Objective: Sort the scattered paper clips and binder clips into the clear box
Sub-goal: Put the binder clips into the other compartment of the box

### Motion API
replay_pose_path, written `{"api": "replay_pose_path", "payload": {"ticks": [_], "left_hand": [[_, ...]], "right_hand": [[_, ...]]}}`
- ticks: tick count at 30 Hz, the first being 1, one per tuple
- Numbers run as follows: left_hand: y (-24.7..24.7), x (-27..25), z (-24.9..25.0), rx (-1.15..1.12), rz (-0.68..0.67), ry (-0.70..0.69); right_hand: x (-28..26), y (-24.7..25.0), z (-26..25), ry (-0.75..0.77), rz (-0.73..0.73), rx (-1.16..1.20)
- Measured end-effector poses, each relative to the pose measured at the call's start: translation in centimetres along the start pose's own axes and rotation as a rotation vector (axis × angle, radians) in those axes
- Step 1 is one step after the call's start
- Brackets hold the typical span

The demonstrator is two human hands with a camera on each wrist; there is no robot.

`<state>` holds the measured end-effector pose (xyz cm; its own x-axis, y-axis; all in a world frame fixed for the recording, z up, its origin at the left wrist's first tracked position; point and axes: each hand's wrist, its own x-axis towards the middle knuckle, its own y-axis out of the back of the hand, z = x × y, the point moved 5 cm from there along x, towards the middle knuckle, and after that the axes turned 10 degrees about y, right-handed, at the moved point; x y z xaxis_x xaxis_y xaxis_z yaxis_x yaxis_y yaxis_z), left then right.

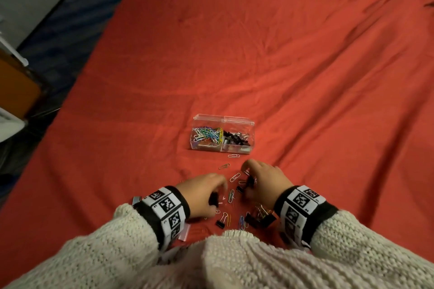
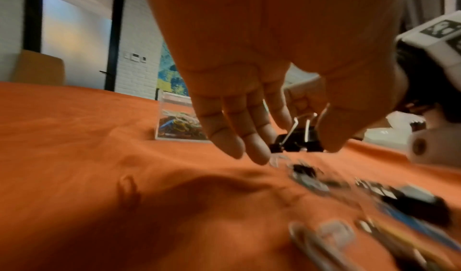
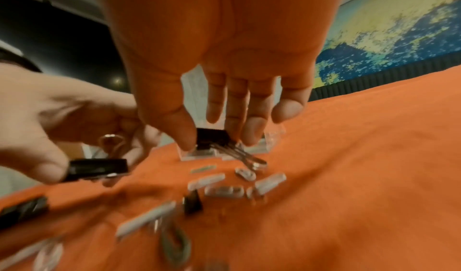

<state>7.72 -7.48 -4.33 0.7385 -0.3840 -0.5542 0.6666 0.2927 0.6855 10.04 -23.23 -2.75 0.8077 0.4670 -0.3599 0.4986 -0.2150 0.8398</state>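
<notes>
Left hand [image 1: 203,191] pinches a black metal binder clip [image 2: 298,141]; right hand [image 1: 264,178] pinches another black binder clip [image 3: 212,140]. Likely both bound for the clear divided plastic box [image 1: 237,121], near ahead on the red cloth [image 1: 281,65]. Loose paper clips [image 1: 234,177] lie between the hands.

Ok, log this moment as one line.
left hand: pinches black binder clip | right hand: pinches another binder clip | clear box: part-filled | clips left on cloth
</notes>
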Motion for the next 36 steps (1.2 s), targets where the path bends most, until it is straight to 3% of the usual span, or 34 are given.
{"api": "replay_pose_path", "payload": {"ticks": [3, 6, 10, 22, 27, 30, 36], "left_hand": [[3.2, 0.9, 0.3, -0.193, 0.149, 0.04], [6.6, 2.1, 0.7, -0.287, 0.353, 0.051], [9.1, 4.1, 1.6, -0.27, 0.491, 0.071], [8.9, 6.9, 2.1, -0.219, 0.502, 0.108], [8.4, 5.3, 1.1, -0.247, 0.535, 0.087], [6.7, 3.8, 0.5, -0.22, 0.431, 0.033], [0.7, 0.4, -0.7, 0.013, -0.024, 0.017]], "right_hand": [[0.5, 3.0, -0.5, 0.026, 0.164, 0.106], [1.7, 5.7, -0.7, 0.081, 0.323, 0.071], [3.6, 7.0, -0.4, 0.143, 0.366, 0.039], [5.8, 5.4, 0.7, 0.188, 0.221, -0.158], [4.6, 5.2, 1.1, 0.162, 0.328, -0.118], [2.8, 4.3, 1.2, 0.191, 0.277, -0.057], [-1.0, -1.0, 1.3, 0.147, -0.284, 0.024]]}}
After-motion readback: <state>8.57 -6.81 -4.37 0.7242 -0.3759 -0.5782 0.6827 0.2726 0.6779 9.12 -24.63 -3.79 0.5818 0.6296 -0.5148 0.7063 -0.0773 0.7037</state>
